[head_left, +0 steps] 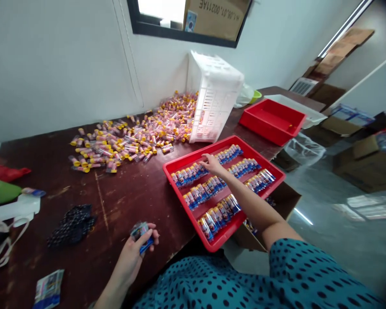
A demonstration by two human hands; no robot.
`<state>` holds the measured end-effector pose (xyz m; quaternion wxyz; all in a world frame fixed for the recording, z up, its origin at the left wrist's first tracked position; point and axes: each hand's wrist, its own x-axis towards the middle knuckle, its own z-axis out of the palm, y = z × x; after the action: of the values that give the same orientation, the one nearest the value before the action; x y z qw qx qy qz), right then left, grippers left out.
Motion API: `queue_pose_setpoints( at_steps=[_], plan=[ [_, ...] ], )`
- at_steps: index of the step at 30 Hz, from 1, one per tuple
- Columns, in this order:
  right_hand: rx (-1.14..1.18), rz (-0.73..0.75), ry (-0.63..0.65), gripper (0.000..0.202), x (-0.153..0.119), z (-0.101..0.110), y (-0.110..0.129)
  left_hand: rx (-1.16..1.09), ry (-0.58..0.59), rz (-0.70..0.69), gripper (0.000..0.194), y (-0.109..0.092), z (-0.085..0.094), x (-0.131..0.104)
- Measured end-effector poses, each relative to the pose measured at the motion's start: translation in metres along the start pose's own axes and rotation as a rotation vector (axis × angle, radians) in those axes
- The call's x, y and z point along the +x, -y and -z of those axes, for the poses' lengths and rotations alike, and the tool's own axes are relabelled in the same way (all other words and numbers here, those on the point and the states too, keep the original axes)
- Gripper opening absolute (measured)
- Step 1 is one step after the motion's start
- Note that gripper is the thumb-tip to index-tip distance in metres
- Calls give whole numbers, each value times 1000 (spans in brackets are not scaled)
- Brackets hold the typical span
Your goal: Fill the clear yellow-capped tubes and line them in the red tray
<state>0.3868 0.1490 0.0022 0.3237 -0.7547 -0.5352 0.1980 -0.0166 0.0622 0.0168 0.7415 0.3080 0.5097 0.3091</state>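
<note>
In my left hand (pixel 138 244), low over the table's front edge, fingers are closed around a small stack of clear-and-blue printed packets (pixel 139 230). My right hand (pixel 212 165) reaches over the red tray (pixel 223 244), its thumb and forefinger apart at the far row of wrapped tubes. The tray bears several rows of small yellow-topped tubes in blue printed wrappers (pixel 219 214). My right forearm crosses the rows and hides part of them. Whether the right fingertips touch a tube I cannot tell.
Loose pink tubes with yellow caps (pixel 128 141) lie heaped by a tipped white basket (pixel 217 98). Another red tray (pixel 273 120) stands at the far right. Dark patterned cloth (pixel 72 225) and a printed packet (pixel 49 289) lie left. An open carton (pixel 286 201) is below the tray.
</note>
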Motion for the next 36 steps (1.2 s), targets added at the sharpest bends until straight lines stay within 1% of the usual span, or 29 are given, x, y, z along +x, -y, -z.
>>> queue_pose_setpoints(
  at_steps=[2,5,7,9,12,14,17,20,22,24,26,28,30,32,34,36],
  plan=[
    [-50,46,1,36,5,-8,7,-20,-16,-7,37,0,-1,0],
    [-107,139,-7,33,24,-28,35,-62,-13,-2,39,0,-2,1],
    [-130,208,47,30,47,-47,59,-82,-2,-3,35,1,0,2],
    [-156,261,129,26,74,-68,83,-69,10,-8,32,2,4,2],
    [-222,297,210,23,111,-96,109,-14,-5,-4,37,7,11,1],
    [-264,301,236,28,127,-109,119,-2,-40,-8,44,12,15,2],
    [-289,291,285,35,136,-120,129,-25,-79,-24,45,16,22,4],
    [-243,288,376,29,133,-127,142,-77,-120,-26,41,12,27,5],
    [-171,300,455,24,122,-131,153,-110,-125,-24,38,4,30,6],
    [-80,325,545,24,99,-135,164,-128,-109,-27,36,-6,31,8],
    [115,336,677,28,63,-136,172,-137,-102,-45,35,-15,33,9],
    [362,305,792,32,20,-133,175,-134,-111,-97,35,-22,33,10],
    [527,241,854,36,-22,-125,174,-122,-96,-162,35,-25,34,10],
    [565,190,904,34,-57,-114,170,-140,-52,-196,37,-26,34,8],
    [589,168,967,29,-81,-101,164,-168,-25,-193,37,-24,33,5],
    [608,171,971,27,-97,-91,158,-167,-38,-188,35,-21,31,2]
  ],
)
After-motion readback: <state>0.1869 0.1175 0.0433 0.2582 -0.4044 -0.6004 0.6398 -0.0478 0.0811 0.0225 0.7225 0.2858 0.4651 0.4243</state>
